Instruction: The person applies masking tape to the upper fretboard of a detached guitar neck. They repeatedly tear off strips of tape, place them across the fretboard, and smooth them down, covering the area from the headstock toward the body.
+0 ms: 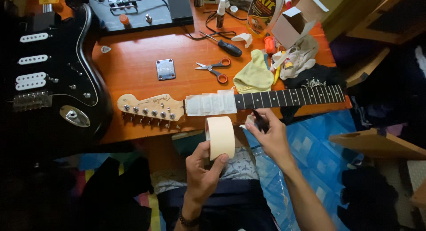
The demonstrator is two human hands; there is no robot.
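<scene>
- Lying along the desk's [133, 71] front edge, the detached guitar neck [230, 101] is the largest thing in hand: stiff and long, with strips of pale tape across the frets beside the headstock; I judge it best gripped mid-shaft, clear of the tuners.
- Resting on the desk's left side, the black guitar body [49, 76] looks heavy, glossy and easily scratched.
- Standing near the far right corner, the small cardboard box [290, 27] has its flaps open; what it holds cannot be seen.
- Sitting just in front of the desk's front edge, the roll of masking tape [220, 136] is light, and probably crushable if squeezed; the left hand [202, 171] is curled around its rim and core.
- Closing on a dark, slim tool [260, 121], the right hand [270, 135] pinches it with a loose tape end [249, 121] just below the neck.
</scene>
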